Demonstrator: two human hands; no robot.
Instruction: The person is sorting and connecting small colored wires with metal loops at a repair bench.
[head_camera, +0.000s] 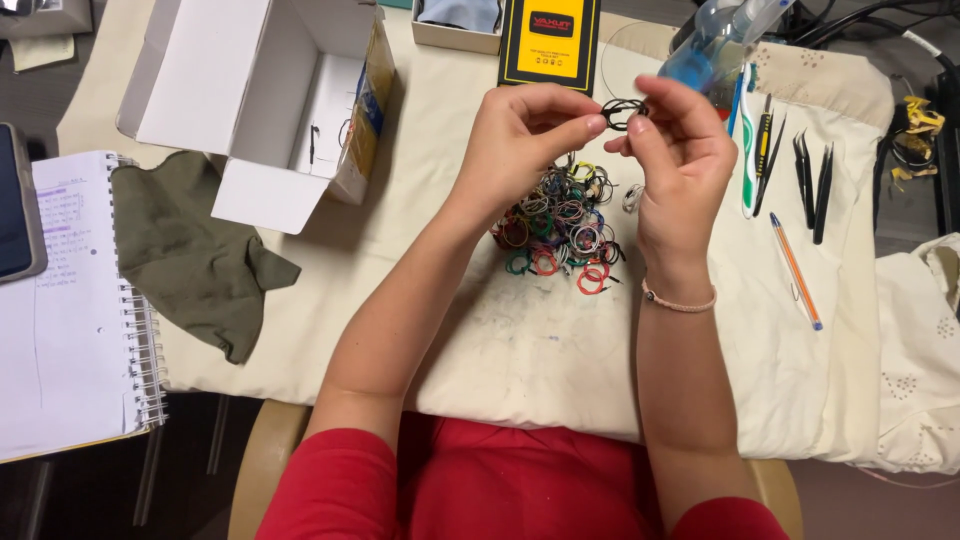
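Note:
Both my hands are raised over a cream cloth-covered table (520, 340). My left hand (525, 135) and my right hand (680, 150) pinch between them a small black coiled wire loop (622, 110), thumbs and forefingers meeting on it. Just below the hands lies a pile of several small coiled wire loops (560, 225) in red, green, blue, white and black. A thin bracelet circles my right wrist.
An open white cardboard box (265, 95) stands at the back left, an olive cloth (195, 250) and a spiral notebook (75, 300) to the left. A yellow-black box (550, 40) sits behind. Black tweezers (812, 180), a toothbrush (748, 150) and an orange pen (795, 270) lie right.

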